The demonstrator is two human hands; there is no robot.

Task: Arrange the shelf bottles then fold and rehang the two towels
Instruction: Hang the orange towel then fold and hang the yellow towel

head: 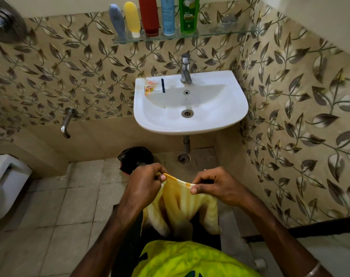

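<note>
A yellow towel (pixel 182 204) is pinched along its top edge by the left hand (pixel 145 181) and right hand (pixel 216 185); it hangs below the fingers (pixel 196 190), with the shelf bottles (pixel 150 17) lined up far above.

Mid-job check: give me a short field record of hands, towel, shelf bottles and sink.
left hand: pinches the towel's top edge
right hand: pinches the same edge, apart from the left
towel: yellow, hanging down between both hands, not yet folded flat
bottles on glass shelf: five in a row; grey, yellow, red, blue, green
sink: small wrapper on the rim
</note>
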